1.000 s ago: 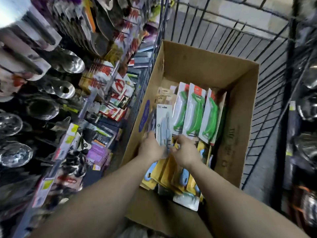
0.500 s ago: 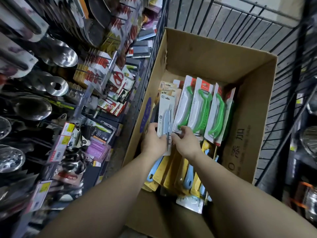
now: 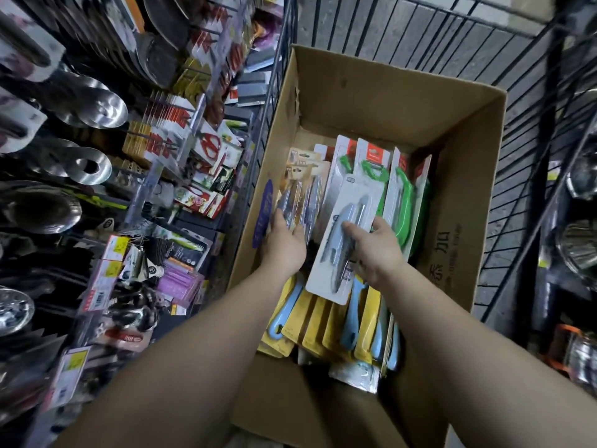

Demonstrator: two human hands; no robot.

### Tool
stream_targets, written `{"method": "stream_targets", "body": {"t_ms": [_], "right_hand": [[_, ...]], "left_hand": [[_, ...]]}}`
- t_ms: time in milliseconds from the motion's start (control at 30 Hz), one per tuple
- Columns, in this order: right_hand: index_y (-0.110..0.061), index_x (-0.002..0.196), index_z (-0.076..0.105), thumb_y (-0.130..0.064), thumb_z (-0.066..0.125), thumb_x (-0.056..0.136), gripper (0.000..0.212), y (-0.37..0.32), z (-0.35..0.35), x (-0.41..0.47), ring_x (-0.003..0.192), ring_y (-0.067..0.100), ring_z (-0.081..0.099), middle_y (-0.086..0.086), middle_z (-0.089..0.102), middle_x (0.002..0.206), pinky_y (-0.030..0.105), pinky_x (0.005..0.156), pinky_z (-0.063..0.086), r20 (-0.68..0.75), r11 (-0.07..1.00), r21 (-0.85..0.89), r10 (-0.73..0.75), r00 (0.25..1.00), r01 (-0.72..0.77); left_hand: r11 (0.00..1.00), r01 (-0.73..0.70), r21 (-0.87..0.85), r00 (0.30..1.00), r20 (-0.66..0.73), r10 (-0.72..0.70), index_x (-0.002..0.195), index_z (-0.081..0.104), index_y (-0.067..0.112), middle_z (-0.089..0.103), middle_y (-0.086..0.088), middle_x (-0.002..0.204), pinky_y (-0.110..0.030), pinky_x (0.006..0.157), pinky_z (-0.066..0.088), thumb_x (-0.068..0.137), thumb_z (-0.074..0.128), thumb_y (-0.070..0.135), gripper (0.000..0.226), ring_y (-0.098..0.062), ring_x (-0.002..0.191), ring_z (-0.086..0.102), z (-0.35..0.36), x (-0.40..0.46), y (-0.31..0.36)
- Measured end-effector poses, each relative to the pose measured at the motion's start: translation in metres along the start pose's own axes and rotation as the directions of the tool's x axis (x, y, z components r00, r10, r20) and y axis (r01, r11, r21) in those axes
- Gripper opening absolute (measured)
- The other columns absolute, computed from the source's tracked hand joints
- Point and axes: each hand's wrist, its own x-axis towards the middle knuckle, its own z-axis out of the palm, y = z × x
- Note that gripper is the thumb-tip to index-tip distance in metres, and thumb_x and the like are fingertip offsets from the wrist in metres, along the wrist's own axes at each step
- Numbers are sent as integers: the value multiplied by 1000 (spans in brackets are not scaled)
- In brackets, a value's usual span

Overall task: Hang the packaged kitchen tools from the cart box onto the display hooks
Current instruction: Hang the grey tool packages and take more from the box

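An open cardboard box sits in a wire cart and holds rows of carded kitchen tools. My right hand grips a white blister pack with a grey-blue tool, lifted and tilted above the other packs. My left hand reaches into the box's left side, fingers on the tan carded tools standing there. Green-handled packs stand behind my right hand. Yellow cards with light-blue handles lie in a row under both wrists.
Display hooks on the left carry steel ladles and strainers, red scissors packs and other carded tools, with price tags along the rails. The black wire cart wall encloses the box. Steel pots stand at right.
My right hand has pulled the white pack out of the row and to the right. My left hand let go of it and moved left onto the tan carded tools.
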Motion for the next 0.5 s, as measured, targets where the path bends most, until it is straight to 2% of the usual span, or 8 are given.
{"method": "stream_targets", "body": {"t_ms": [100, 167, 233, 267, 333, 367, 433, 500], "right_hand": [[-12, 96, 47, -16, 62, 97, 15, 8, -7, -4, 55, 21, 41, 16, 50, 76, 29, 48, 34, -4, 999, -21, 26, 1000, -26], [-4, 104, 49, -14, 62, 97, 18, 13, -9, -5, 56, 22, 42, 18, 51, 79, 31, 49, 37, -6, 999, -15, 34, 999, -35], [2, 113, 50, -13, 62, 95, 26, 16, -9, -5, 69, 29, 52, 21, 58, 86, 40, 61, 46, -24, 999, 1, 50, 998, -50], [0, 111, 53, -13, 61, 96, 21, 16, -9, -5, 73, 30, 58, 20, 62, 89, 43, 66, 50, -32, 999, -3, 51, 998, -51], [-11, 101, 55, -18, 59, 98, 8, 16, -9, -3, 83, 31, 67, 17, 69, 97, 48, 75, 56, -33, 999, -23, 48, 998, -49], [-14, 100, 55, -22, 58, 98, 9, 16, -10, -2, 89, 31, 69, 15, 70, 101, 49, 81, 57, -37, 998, -32, 54, 998, -55], [-13, 107, 54, -33, 56, 99, 21, 16, -10, -2, 98, 33, 69, 14, 68, 109, 51, 90, 56, -50, 996, -57, 72, 996, -75], [-12, 111, 53, -40, 56, 97, 31, 16, -10, -4, 102, 34, 67, 14, 67, 113, 52, 94, 55, -56, 992, -90, 88, 994, -93]], "left_hand": [[994, 3, 112, 998, -60, 4, 163, 9, 18, 30, -12, 164, -48, 121, 29, 108, 37, 37, 64, -36, 149, 31, 6, 4, 0], [985, 32, 171, 996, -92, -17, 162, 16, 16, 37, -15, 160, -47, 120, 30, 106, 41, 40, 65, -36, 147, 34, 8, 7, 1], [972, 45, 230, 995, -98, -23, 156, 32, 14, 44, -15, 154, -45, 118, 31, 104, 46, 45, 62, -36, 143, 36, 10, 8, 1], [968, 39, 247, 996, -89, -17, 151, 40, 13, 44, -15, 151, -43, 116, 30, 102, 49, 47, 60, -37, 141, 36, 11, 8, 2], [982, 40, 183, 996, -81, -26, 146, 45, 14, 41, -15, 150, -42, 113, 32, 97, 58, 50, 62, -37, 140, 35, 13, 8, 4], [994, 56, 98, 995, -82, -48, 145, 45, 15, 41, -14, 149, -41, 109, 36, 94, 64, 48, 64, -36, 139, 37, 14, 9, 6], [991, 100, -88, 991, -81, -107, 145, 43, 14, 45, -11, 146, -36, 95, 42, 89, 74, 41, 70, -34, 133, 45, 16, 13, 8], [974, 141, -175, 985, -72, -156, 149, 37, 14, 48, -11, 146, -37, 92, 45, 86, 79, 33, 77, -34, 133, 49, 15, 16, 11]]}}
